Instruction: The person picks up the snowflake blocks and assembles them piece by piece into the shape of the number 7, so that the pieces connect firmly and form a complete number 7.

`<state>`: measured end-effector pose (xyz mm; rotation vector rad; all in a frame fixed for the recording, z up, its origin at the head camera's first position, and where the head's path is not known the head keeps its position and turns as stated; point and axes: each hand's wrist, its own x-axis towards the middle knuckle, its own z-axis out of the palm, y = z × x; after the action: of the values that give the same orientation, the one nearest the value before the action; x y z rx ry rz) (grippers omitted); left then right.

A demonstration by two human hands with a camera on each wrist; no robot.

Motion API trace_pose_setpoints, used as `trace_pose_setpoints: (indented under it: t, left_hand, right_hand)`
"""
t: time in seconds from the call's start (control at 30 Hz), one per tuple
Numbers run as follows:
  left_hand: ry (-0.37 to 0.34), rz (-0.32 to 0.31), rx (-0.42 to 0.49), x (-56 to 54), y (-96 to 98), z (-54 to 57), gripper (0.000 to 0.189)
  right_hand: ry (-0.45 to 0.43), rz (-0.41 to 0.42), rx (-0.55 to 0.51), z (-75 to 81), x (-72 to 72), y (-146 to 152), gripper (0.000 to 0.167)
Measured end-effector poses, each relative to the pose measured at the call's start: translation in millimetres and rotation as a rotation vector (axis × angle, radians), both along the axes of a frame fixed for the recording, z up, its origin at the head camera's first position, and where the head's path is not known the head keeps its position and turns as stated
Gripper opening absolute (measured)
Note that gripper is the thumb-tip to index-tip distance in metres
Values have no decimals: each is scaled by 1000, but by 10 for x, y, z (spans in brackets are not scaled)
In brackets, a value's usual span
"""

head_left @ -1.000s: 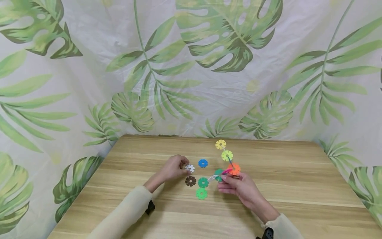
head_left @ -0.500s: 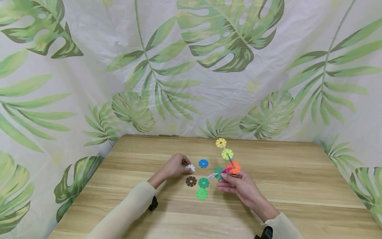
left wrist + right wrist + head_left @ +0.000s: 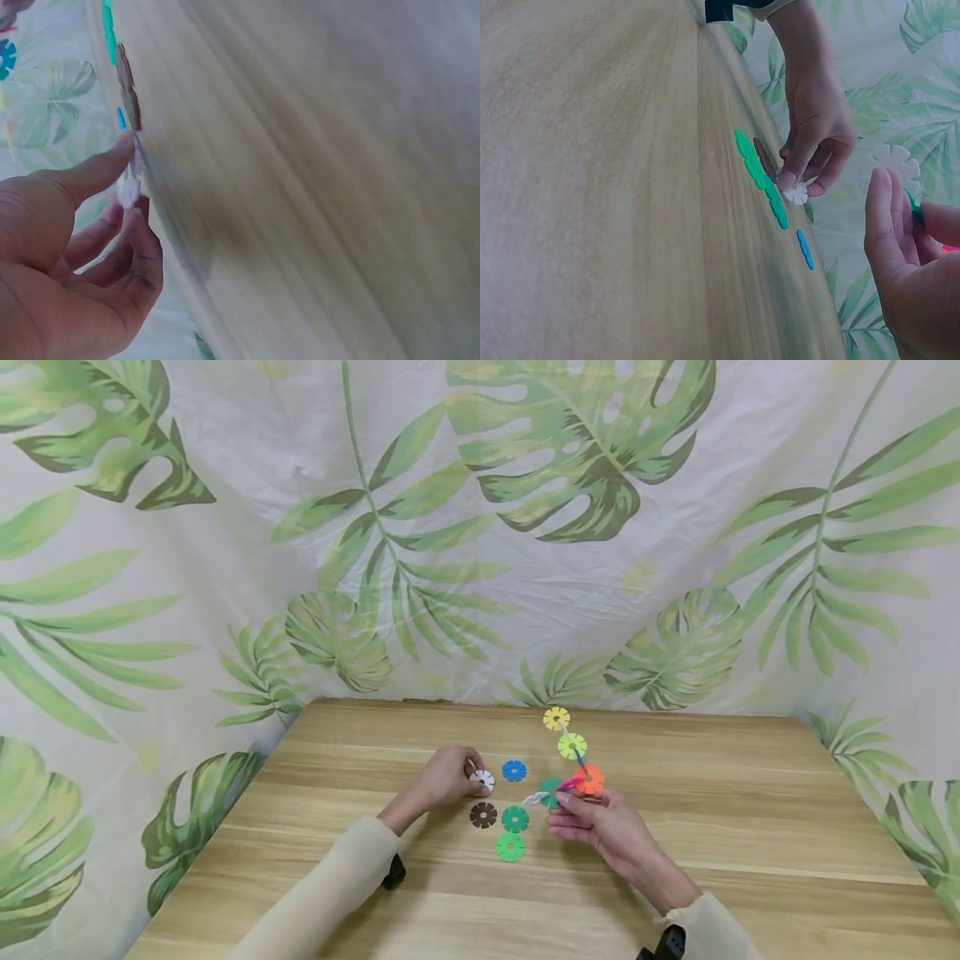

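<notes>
My left hand [image 3: 452, 775] pinches a white notched plastic disc [image 3: 482, 781] between thumb and fingertips, low over the table. In the left wrist view that disc [image 3: 129, 184] appears nearly edge-on. My right hand [image 3: 611, 835] holds a chain of interlocked discs by its teal disc [image 3: 551, 793], thumb on top and fingers beneath. From there the chain runs through a pink disc [image 3: 572, 785], an orange disc [image 3: 590, 779] and a lime disc [image 3: 572, 746] to a yellow disc [image 3: 557, 718] at its far end. A white disc [image 3: 895, 166] of the chain stands beyond the right fingertips.
Between the hands lie loose discs on the wooden table [image 3: 712, 827]: blue [image 3: 513, 771], brown [image 3: 483, 815], teal green [image 3: 515, 819] and bright green [image 3: 510, 847]. A leaf-patterned cloth [image 3: 420, 610] hangs behind the table.
My left hand has closed its fingertips on the white disc and shifted slightly right with it. The right hand and its chain stay almost where they were.
</notes>
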<state>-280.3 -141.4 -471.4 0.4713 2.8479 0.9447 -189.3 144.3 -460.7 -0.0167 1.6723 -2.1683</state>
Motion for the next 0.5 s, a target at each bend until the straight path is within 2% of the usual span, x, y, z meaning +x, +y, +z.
trace_pose_setpoints:
  t: [0.07, 0.17, 0.33, 0.4, 0.5]
  left_hand:
    - [11, -12, 14, 30, 28, 37, 20]
    - [-12, -12, 70, 94, 65, 112, 12]
    - [-70, -9, 222, 226, 117, 219, 10]
    - [-135, -10, 323, 288, 130, 233, 14]
    - [-295, 8, 521, 381, 135, 211, 18]
  right_hand:
    - [-4, -1, 1, 2, -5, 9, 31]
    - [-8, -4, 0, -3, -17, 20, 32]
    - [-10, -23, 1, -15, -42, 43, 29]
    - [-9, -26, -1, -17, -48, 51, 29]
    - [-6, -22, -6, -16, -51, 57, 28]
